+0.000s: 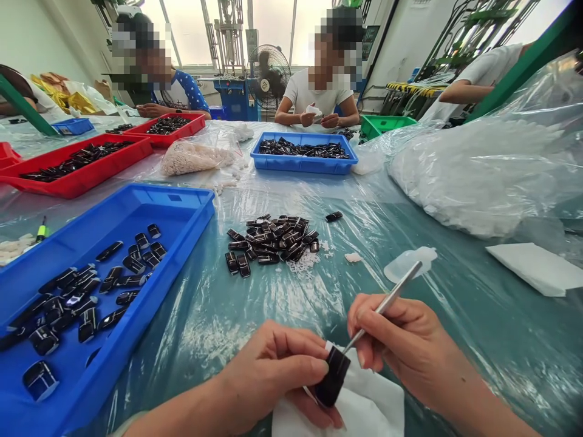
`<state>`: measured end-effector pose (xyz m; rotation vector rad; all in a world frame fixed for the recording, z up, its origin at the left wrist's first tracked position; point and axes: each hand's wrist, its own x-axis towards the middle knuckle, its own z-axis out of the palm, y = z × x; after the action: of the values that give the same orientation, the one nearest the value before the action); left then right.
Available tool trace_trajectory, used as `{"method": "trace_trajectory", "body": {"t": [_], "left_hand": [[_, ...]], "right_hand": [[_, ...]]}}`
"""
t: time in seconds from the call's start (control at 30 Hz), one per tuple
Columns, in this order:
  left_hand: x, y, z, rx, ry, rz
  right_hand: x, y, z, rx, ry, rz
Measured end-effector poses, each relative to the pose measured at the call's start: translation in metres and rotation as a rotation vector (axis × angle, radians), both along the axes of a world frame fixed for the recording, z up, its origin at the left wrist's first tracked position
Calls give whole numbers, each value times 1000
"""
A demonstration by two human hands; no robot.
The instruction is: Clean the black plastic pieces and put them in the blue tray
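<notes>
"Pose?"
"Left hand [273, 369] slants in from the near left, pinching a black piece [333, 377], thumb on top, above a white sheet [383, 397]."
"And the right hand [405, 337]?"
"Opposite, at the near right, fingers bent round a slim metal tool [398, 289] slanting down to the piece's far edge."

The part [336, 375] is black with a pale upper corner, held tilted. The tool [398, 289] is a slender metal rod, slanted; from where I stand, its lower tip is at the part's top edge.
</notes>
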<state>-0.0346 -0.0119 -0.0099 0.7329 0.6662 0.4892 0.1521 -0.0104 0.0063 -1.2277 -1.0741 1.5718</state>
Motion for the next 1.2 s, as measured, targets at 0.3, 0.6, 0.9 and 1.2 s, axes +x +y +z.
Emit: {"method": "trace_trajectory", "body": {"t": [0.3, 0.6, 0.9, 1.2], "left_hand": [[3, 2, 6, 41, -9, -56], [6, 1, 5, 74, 45, -22], [6, 1, 5, 118, 108, -18], [8, -1, 5, 163, 162, 28]], "right_hand": [[-5, -3, -3, -65, -109, 44], [-9, -5, -3, -87, -130, 63], [-10, -4, -3, -94, -164, 53], [-9, -3, -5, -112, -144, 53]]}}
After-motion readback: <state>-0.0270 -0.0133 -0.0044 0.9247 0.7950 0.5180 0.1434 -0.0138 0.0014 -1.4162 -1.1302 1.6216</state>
